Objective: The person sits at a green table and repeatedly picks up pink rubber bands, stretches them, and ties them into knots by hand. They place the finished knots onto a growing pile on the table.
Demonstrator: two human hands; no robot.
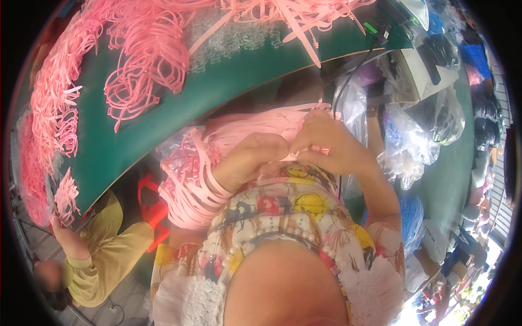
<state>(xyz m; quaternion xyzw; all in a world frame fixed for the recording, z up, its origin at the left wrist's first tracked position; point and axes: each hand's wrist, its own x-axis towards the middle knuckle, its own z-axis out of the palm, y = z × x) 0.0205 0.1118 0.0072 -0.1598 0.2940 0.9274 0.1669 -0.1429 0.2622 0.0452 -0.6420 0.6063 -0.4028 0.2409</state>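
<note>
Close in front of my body, my left hand (251,158) and my right hand (333,142) meet with fingertips pinched together. Between them is the end of a thin pink strap (292,157); its exact fitting is too small and blurred to make out. Many looped pink straps (187,198) hang round my left wrist and forearm. Behind both hands, a flat bundle of pale pink straps (244,126) lies across, its far right ends near my right fingers.
A green table (217,100) curves ahead, heaped with pink straps (147,60) and small clear plastic pieces (234,46). At right are clear plastic bags (413,146), a white box (421,79) and a cable. A co-worker (103,255) sits at lower left beside a red stool (152,212).
</note>
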